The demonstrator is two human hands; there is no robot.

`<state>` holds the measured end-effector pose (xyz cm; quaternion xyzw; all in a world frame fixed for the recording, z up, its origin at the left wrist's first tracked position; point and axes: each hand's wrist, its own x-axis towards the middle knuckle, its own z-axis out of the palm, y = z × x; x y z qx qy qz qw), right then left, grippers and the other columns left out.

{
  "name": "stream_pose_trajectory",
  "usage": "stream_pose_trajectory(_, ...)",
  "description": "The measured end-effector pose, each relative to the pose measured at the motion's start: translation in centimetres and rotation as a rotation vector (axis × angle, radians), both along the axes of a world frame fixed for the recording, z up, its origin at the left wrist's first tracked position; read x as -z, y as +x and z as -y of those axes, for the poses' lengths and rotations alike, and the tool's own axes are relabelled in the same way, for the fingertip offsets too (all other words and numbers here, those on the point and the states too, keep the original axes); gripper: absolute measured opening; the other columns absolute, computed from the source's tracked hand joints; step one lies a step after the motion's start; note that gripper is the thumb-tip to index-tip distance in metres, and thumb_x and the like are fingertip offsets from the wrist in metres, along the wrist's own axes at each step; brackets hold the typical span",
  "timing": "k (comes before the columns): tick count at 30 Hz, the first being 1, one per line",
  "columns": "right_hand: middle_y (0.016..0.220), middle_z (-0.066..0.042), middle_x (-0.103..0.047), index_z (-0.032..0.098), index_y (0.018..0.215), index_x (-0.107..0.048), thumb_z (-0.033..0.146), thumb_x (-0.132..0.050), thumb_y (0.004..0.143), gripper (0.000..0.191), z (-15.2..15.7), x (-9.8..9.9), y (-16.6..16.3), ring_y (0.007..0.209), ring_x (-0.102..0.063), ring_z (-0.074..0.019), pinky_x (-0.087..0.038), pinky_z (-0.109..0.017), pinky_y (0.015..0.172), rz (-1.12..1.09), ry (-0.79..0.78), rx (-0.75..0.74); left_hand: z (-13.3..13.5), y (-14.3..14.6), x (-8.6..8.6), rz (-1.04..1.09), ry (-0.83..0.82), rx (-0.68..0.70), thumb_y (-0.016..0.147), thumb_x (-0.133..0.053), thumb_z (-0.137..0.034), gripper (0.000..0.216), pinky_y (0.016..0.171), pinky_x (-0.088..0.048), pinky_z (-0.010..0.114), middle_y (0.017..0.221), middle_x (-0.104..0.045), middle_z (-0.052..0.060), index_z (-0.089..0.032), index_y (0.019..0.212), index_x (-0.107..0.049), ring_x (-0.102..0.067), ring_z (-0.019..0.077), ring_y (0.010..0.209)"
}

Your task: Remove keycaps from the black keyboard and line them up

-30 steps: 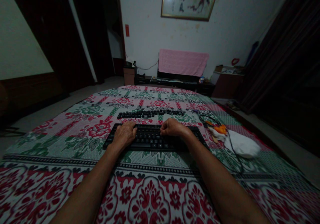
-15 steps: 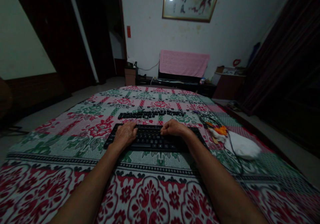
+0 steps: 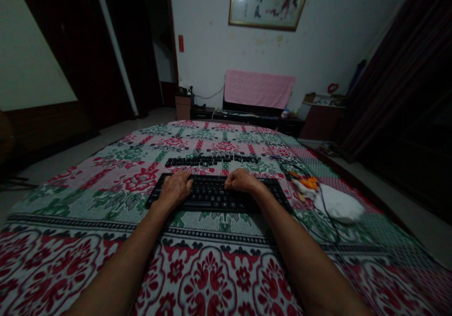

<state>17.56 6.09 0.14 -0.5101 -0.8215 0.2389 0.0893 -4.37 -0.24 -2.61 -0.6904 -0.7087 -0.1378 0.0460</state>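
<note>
A black keyboard [image 3: 208, 204] lies flat on the patterned cloth before me. My left hand [image 3: 175, 186] rests over its left part, fingers closed toward the far edge and thumb against the top. Over the middle, slightly right, my right hand [image 3: 242, 181] is bent at the wrist, with thumb and fingers pinched together at the upper keys. Whatever sits between those fingertips is too small and dark to make out. Behind the keyboard, several loose black keycaps [image 3: 208, 160] lie in an uneven band on the cloth.
To the right lie a white bag [image 3: 342, 205], an orange item [image 3: 309, 182] and a looping black cable [image 3: 329, 214]. The floral cloth [image 3: 208, 264] covers the broad surface. Farther back, a pink towel [image 3: 259, 88] drapes over a screen on a low cabinet.
Both hands stay at nearly the same places on the keyboard. The whole view has shifted very slightly; the right hand's pinch remains at the upper keys.
</note>
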Motion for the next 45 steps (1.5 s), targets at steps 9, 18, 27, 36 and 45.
stream_pose_trajectory(9,0.062,0.001,-0.063,0.015,0.074,-0.068,0.03,-0.048,0.071,0.026,-2.5,-0.7,-0.8,0.06,-0.055,-0.0112,-0.037,-0.018,0.053,-0.033,0.262,-0.031,-0.1,-0.2,0.4,0.025,0.038,0.012,0.08,-0.037,-0.033,0.028,0.087,-0.035,0.034,0.107,-0.056,0.006,-0.022,0.101,-0.052,-0.048,0.0197,0.103)
stream_pose_trajectory(18,0.104,-0.002,-0.062,0.021,0.104,-0.06,0.021,-0.045,0.073,0.035,-7.9,2.8,-5.0,0.097,-0.054,-0.0144,-0.037,-0.022,0.087,0.037,0.412,0.091,-0.1,-0.2,0.9,0.056,0.06,0.002,0.08,-0.039,-0.031,0.029,0.088,-0.032,0.036,0.109,-0.055,0.006,-0.022,0.104,-0.051,-0.045,0.0201,0.105)
stream_pose_trajectory(27,0.102,-0.002,-0.062,0.027,0.101,-0.061,0.03,-0.045,0.074,0.031,-8.8,3.6,-5.3,0.096,-0.054,-0.0187,-0.039,-0.028,0.084,0.119,0.402,0.094,0.0,0.1,0.4,0.062,0.057,-0.006,0.079,-0.039,-0.03,0.027,0.088,-0.032,0.035,0.105,-0.057,0.006,-0.022,0.101,-0.053,-0.045,0.0199,0.104)
stream_pose_trajectory(36,0.09,-0.006,-0.065,0.021,0.087,-0.066,0.024,-0.045,0.072,0.026,-8.5,3.1,-5.7,0.086,-0.057,-0.0175,-0.041,-0.024,0.073,0.166,0.358,0.125,0.1,0.1,0.6,0.054,0.095,0.006,0.08,-0.039,-0.03,0.027,0.086,-0.034,0.035,0.104,-0.056,0.006,-0.022,0.101,-0.053,-0.046,0.0196,0.102)
stream_pose_trajectory(45,0.087,-0.006,-0.065,0.019,0.082,-0.067,0.024,-0.048,0.069,0.024,-8.6,2.8,-5.8,0.085,-0.057,-0.0164,-0.039,-0.021,0.072,0.148,0.334,0.125,0.1,0.1,0.5,0.055,0.06,-0.007,0.08,-0.038,-0.031,0.027,0.087,-0.033,0.035,0.104,-0.056,0.006,-0.022,0.102,-0.051,-0.046,0.0197,0.103)
